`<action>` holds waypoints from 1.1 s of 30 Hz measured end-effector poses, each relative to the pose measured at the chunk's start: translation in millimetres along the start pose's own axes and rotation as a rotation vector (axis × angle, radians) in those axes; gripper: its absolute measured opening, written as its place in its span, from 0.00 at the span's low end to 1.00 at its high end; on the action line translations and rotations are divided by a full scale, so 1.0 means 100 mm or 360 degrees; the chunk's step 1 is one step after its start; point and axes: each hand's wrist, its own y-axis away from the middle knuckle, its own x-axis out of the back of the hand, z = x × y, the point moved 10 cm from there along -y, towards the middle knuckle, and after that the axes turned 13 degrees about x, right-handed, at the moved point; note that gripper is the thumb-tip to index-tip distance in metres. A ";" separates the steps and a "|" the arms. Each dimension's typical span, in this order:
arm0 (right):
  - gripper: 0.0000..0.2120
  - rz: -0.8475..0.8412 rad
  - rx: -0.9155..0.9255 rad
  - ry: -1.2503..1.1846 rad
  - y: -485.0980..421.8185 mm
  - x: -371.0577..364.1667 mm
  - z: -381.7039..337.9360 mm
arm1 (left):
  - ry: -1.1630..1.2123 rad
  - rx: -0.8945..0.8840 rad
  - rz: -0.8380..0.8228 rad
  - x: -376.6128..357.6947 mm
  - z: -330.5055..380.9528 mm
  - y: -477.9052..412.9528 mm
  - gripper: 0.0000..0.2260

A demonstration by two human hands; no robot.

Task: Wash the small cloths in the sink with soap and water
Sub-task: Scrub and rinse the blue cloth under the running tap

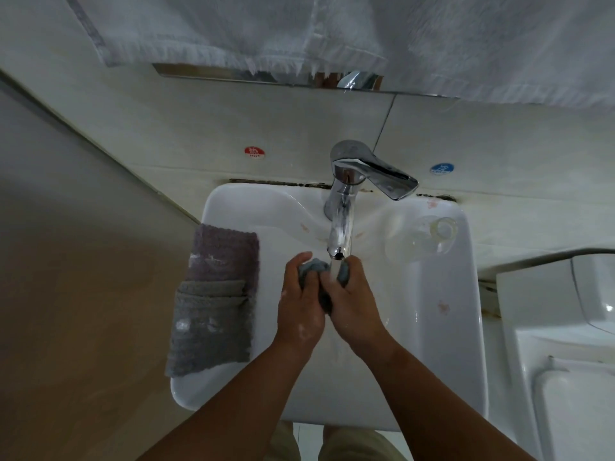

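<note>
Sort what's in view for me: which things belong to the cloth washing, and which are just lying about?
In the job: blue-grey cloth, gripped by left hand and right hand under the running tap; sink; purple cloth and grey cloth on its left rim.
Lying about: clear glass object, white towel, hot sticker, cold sticker.

Pale, faintly marbled wall tiles [199,128] fill the middle of the frame, split by a thin grout line [384,123] right of centre. On them sit a red round sticker [254,152] marked HOT and, further right, a blue round sticker [442,169]. A dark, stained seam [276,183] runs along the foot of the tiles. Across the top hangs a white towel [332,28], its fringe over a shiny metal strip [216,74]. A plain tan surface [66,294] fills the left; wall or floor cannot be told. A white toilet [565,344] stands at lower right. The light is dim and cool.
</note>
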 end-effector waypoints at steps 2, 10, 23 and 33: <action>0.09 -0.0023 0.0024 -0.0156 0.04 -0.04 0.02 | 0.0029 -0.0035 -0.0089 -0.03 -0.03 -0.02 0.13; 0.10 0.0118 0.0220 0.0379 0.04 0.06 -0.18 | -0.0301 -0.0151 0.0151 0.06 0.11 0.08 0.13; 0.15 0.0135 0.0159 0.0324 -0.05 0.05 -0.08 | -0.0097 -0.0001 0.0054 0.01 0.01 0.04 0.18; 0.06 0.0195 0.0206 0.0306 0.05 0.10 -0.10 | -0.0257 -0.0204 0.0058 -0.02 0.15 0.12 0.09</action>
